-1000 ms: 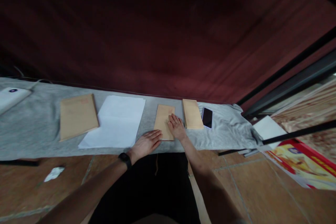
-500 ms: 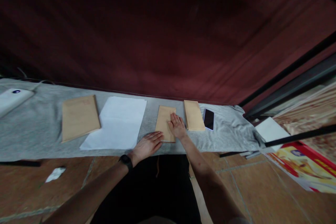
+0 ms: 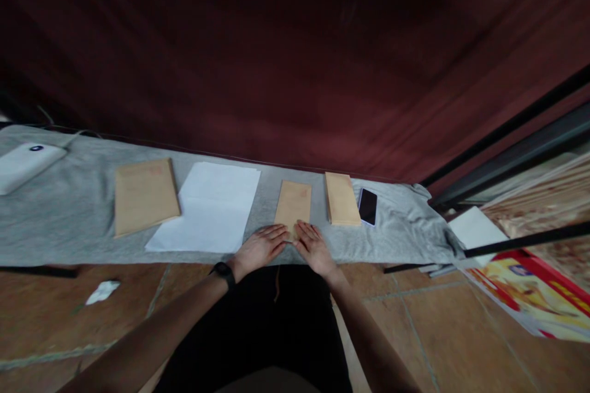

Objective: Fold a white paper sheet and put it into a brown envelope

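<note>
A narrow brown paper envelope (image 3: 294, 199) lies flat on the grey cloth in front of me. My left hand (image 3: 260, 247) rests on its near left corner, fingers stretched out over the paper. On the near right corner lies my right hand (image 3: 316, 250), its fingers also extended and flat. The fingertips of both hands almost meet at the near end, so that edge is partly hidden. Just right of it is a stack of similar brown envelopes (image 3: 343, 199). White paper sheets (image 3: 209, 206) spread out to the left of my left hand.
A larger brown envelope (image 3: 145, 196) overlaps the sheets on the left. Beyond it sits a white device (image 3: 27, 163) with a cable. A phone (image 3: 367, 206) lies right of the envelope stack. The grey cloth (image 3: 401, 227) covers a narrow table; a printed box (image 3: 530, 288) stands lower right.
My right hand has slid from the middle of the envelope down to its near end, beside my left hand. My left hand has barely moved. The view has shifted slightly.
</note>
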`<state>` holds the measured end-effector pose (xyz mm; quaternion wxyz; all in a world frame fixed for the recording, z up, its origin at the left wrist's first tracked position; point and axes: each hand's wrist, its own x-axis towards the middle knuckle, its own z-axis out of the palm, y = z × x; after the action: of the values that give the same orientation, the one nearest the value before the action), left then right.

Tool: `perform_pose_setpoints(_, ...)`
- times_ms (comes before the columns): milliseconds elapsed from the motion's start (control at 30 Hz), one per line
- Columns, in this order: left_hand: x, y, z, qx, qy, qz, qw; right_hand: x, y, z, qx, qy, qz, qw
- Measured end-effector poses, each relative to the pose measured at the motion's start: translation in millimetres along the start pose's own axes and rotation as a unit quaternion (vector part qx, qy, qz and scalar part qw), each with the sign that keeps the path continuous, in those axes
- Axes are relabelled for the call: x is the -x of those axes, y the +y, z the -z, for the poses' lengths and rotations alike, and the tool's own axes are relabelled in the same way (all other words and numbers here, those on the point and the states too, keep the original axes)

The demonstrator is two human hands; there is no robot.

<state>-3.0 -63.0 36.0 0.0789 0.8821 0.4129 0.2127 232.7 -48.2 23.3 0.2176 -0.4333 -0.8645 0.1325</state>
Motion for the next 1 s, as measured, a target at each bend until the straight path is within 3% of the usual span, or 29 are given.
perform_pose_setpoints(333, 0.7, -0.1, -3.3, 0.007, 0.001, 0.023, 1.000, 5.0, -8.6, -7.9, -0.054, 0.057, -0.043, 0.996)
perform_pose_setpoints(567, 0.7, -1.1, -6.4, 0.030, 0.037, 0.050, 0.998, 2.4, -9.6, -13.5, -0.057, 0.100, -0.051, 0.992)
perform_pose_setpoints(1000, 6.4, -7.9, -4.1, 0.021, 0.010, -0.005, 1.000, 0.1, -17.7, -11.8, -0.033, 0.119, -0.066, 0.990)
